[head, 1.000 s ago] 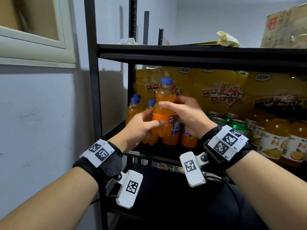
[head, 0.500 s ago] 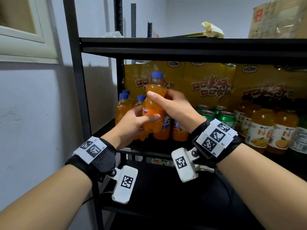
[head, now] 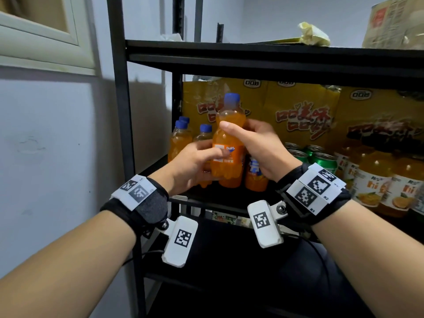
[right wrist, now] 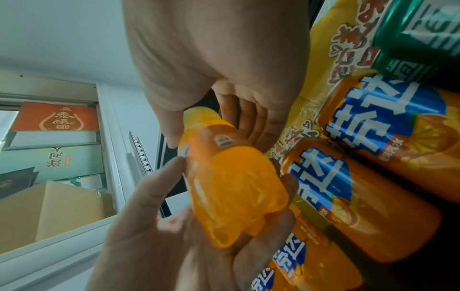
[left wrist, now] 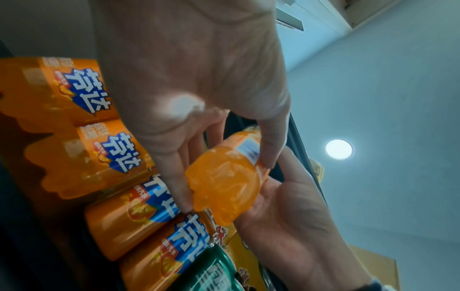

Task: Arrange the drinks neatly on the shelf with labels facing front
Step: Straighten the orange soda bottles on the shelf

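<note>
A small orange Fanta bottle (head: 227, 143) with a blue cap is held upright in front of the black shelf (head: 252, 58), above its board. My left hand (head: 195, 161) grips its labelled lower half from the left, thumb across the label. My right hand (head: 254, 143) grips the upper body from the right, thumb across the front. In the left wrist view the Fanta bottle (left wrist: 224, 183) shows its base between my left hand (left wrist: 224, 163) fingers. The right wrist view shows the Fanta bottle (right wrist: 231, 187) in my right hand (right wrist: 211, 126). Several more Fanta bottles (head: 183, 138) stand behind.
Green cans (head: 321, 157) stand right of the Fanta bottles, with orange juice bottles (head: 371, 180) further right. Yellow snack bags (head: 298, 111) line the back. A black upright post (head: 119, 88) and a wall lie to the left. A cardboard box (head: 394, 21) sits on the upper shelf.
The bottle has turned in my hands, so a white FANTA panel now faces me. Both hands keep their grip. The head view has shifted slightly.
</note>
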`<state>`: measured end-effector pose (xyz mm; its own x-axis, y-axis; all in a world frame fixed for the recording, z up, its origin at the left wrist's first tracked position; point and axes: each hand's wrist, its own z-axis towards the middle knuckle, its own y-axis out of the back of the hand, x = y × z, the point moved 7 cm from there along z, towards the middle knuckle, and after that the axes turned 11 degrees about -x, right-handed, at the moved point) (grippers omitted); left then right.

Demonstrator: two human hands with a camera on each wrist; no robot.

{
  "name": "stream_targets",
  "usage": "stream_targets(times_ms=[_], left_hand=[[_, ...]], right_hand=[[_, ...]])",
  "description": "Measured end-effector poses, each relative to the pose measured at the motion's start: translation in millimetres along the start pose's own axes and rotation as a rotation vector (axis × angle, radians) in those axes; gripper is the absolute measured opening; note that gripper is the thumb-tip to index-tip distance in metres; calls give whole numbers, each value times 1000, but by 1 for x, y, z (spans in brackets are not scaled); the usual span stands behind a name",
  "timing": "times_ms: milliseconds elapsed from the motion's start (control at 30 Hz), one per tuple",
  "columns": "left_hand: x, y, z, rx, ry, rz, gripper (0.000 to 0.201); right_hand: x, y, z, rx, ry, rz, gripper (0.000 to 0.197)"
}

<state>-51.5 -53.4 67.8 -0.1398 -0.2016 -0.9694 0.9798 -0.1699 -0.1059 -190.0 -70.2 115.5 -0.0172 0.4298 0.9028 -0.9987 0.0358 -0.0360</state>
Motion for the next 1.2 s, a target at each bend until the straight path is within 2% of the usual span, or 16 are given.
stream_targets(times_ms=[133, 333, 433, 600, 667, 767, 867, 967, 1067, 1200], left_hand=[[3, 1, 1, -61, -63, 25, 60], [6, -7, 1, 8, -1, -37, 48], [4, -3, 2, -28, -38, -56, 48], [7, 4, 3, -110, -111, -13, 68], [9, 2, 3, -81, -96, -18, 62], [11, 0, 1, 9, -34, -26, 48], [7, 4, 1, -12, -49, 11, 51], [4, 8, 0, -78, -100, 42, 64], [6, 7, 0, -87, -115, 43, 72], [6, -1, -2, -8, -60, 37, 54]], right_hand=[[2, 0, 2, 8, -2, 10, 29], [0, 7, 8, -81, 24, 91, 46], [-2, 7, 8, -80, 13, 108, 53], [-1, 3, 5, -45, 42, 38, 48], [0, 5, 6, -64, 59, 38, 47], [-2, 8, 6, -91, 56, 68, 56], [-3, 9, 6, -91, 40, 65, 56], [-1, 7, 5, -62, 44, 17, 56], [2, 9, 4, -78, 81, 10, 53], [1, 11, 3, -102, 83, 44, 51]])
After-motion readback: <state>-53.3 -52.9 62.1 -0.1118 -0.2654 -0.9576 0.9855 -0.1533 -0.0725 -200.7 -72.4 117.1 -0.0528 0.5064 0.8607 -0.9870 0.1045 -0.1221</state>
